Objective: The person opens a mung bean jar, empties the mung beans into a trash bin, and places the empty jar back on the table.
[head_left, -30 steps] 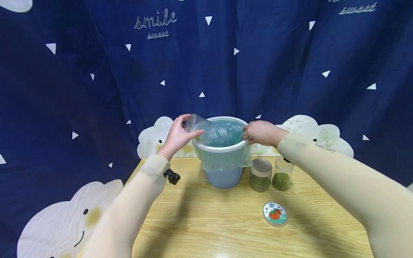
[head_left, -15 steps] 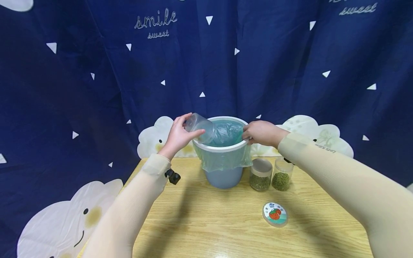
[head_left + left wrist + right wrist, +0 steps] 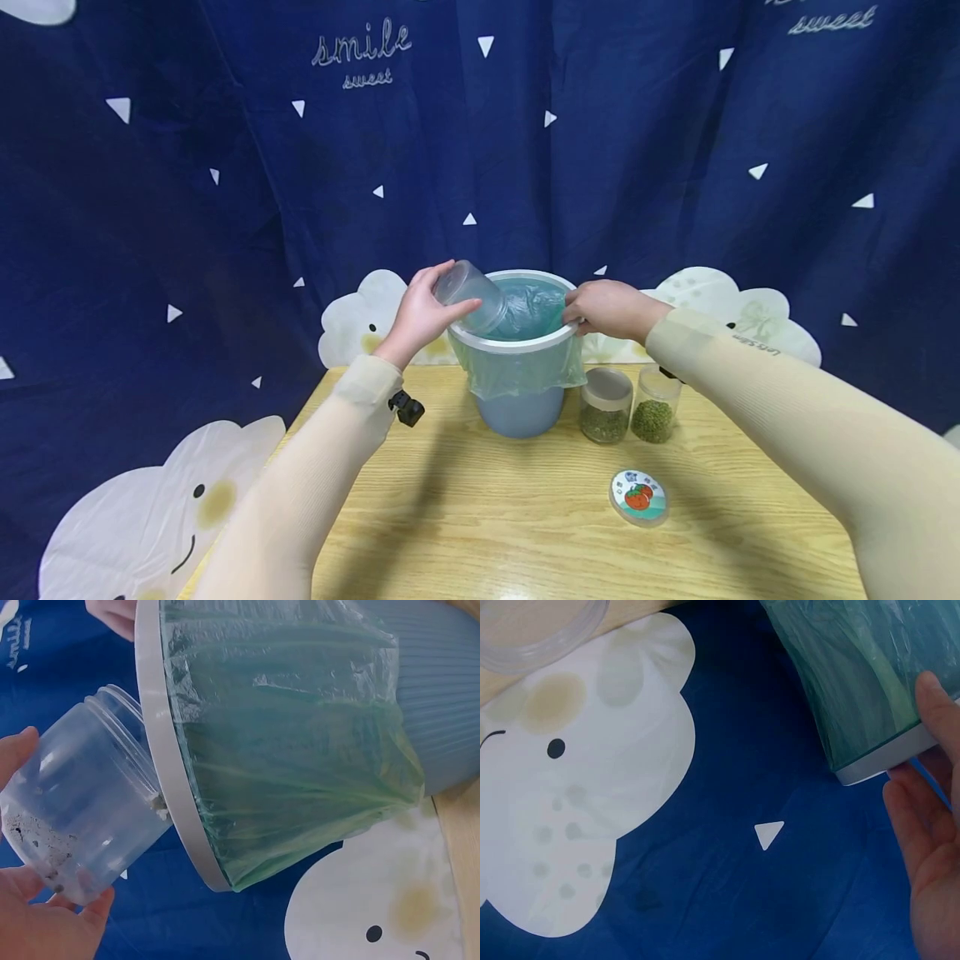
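My left hand [image 3: 422, 318] grips a clear plastic jar [image 3: 471, 293] by its base end, thumb on the near side. The jar tilts mouth-down over the left rim of a blue-grey trash bin [image 3: 520, 414]. Greyish residue [image 3: 45, 844] clings inside the jar in the left wrist view, with a small clump [image 3: 159, 806] at its mouth. A green plastic bag [image 3: 525, 377] lines the bin and folds down over the outside. My right hand [image 3: 611, 307] holds the bin's white rim [image 3: 889, 756] at the right, thumb over the bag outside, fingers on the inner side.
Two clear jars stand right of the bin: a lidded jar [image 3: 605, 408] and another jar [image 3: 656, 408], both with green contents. In front of them lies a round lid [image 3: 638, 497] with a tomato picture. A blue curtain [image 3: 480, 150] hangs behind the wooden table [image 3: 465, 517].
My left hand has shifted slightly right and up, and the jar's base has risen a little with it. My right hand stays on the rim.
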`<state>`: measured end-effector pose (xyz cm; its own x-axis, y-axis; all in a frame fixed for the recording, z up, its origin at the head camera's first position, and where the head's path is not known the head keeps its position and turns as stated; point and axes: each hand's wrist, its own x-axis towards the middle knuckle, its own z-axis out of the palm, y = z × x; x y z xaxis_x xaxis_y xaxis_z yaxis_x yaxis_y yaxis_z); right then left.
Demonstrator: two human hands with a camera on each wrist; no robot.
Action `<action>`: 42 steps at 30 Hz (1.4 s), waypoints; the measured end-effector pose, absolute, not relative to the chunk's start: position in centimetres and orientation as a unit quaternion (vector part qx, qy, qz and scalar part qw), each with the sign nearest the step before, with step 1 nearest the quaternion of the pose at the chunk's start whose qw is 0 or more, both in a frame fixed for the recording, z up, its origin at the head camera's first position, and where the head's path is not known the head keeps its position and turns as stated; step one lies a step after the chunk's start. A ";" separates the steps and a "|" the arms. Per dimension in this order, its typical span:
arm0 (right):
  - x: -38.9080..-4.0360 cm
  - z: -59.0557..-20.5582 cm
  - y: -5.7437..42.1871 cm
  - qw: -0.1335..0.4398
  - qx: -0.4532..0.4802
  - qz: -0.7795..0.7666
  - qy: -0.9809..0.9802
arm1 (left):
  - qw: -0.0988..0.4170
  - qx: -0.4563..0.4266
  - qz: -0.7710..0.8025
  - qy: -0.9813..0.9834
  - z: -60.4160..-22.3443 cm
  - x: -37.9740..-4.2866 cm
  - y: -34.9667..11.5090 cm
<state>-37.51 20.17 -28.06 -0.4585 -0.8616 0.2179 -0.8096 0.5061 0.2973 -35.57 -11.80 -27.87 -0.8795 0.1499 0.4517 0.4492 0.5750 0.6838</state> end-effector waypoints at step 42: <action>-37.7 -28.5 20.4 0.180 0.484 -0.067 -0.854 | 0.189 -0.173 -0.401 -0.880 -27.7 -35.2 -10.7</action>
